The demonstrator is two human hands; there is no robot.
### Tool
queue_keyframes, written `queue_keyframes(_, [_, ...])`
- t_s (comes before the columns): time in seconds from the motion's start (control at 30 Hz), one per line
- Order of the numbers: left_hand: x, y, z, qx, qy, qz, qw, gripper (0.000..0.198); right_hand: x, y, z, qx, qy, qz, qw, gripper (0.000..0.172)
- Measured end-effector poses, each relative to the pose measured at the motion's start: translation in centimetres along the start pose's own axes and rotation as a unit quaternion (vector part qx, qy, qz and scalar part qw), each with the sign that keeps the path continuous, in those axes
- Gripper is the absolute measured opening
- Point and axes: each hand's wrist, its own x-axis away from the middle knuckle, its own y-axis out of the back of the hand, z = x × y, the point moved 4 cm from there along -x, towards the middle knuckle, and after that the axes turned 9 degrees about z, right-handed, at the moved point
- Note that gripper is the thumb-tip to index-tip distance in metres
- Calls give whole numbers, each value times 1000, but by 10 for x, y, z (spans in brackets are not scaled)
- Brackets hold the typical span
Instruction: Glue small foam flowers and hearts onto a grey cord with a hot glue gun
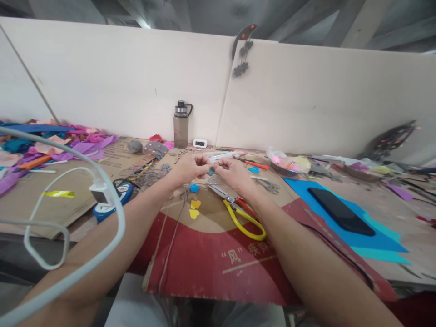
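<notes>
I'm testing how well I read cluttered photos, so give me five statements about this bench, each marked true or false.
1. The phone lies on a blue sheet. True.
2. The bottle stands to the right of the white gadget in the picture. False: it stands to its left.
3. Two yellow pieces lie on the cardboard. True.
4. The left hand and right hand are far apart. False: their fingers nearly meet, with a small teal bit showing there.
5. The yellow handle is in the right hand. False: it lies on the cardboard.
</notes>
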Motion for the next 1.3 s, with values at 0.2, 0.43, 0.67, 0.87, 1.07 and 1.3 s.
queue_keyframes(0.2, [0, -1, 5, 57, -10, 31, 998, 17, -3, 0, -8, -42, -7, 10, 999, 20])
queue_keyframes(0.43, [2, -1, 5, 197, 33, 62, 978, 24, -4, 0, -14, -73, -22, 24, 997, 26])
queue_keyframes(0.67, [0, -2, 6, 142, 38, 56, 988, 20, 0, 0, -8, -57, -19, 25, 998, 23])
queue_keyframes(0.87, [6, 4, -6, 62, 31, 41, 997, 25, 0, 3, -5, -17, -5, 23, 1000, 15])
queue_keyframes(1.07, [7, 3, -10, -40, 17, 49, 998, 19, 0, 1, -5, 78, 30, 14, 996, 11])
queue_keyframes(1.3, [0, -3, 0, -50, -7, 42, 998, 12, -1, -2, -10, 131, 41, 4, 990, 13])
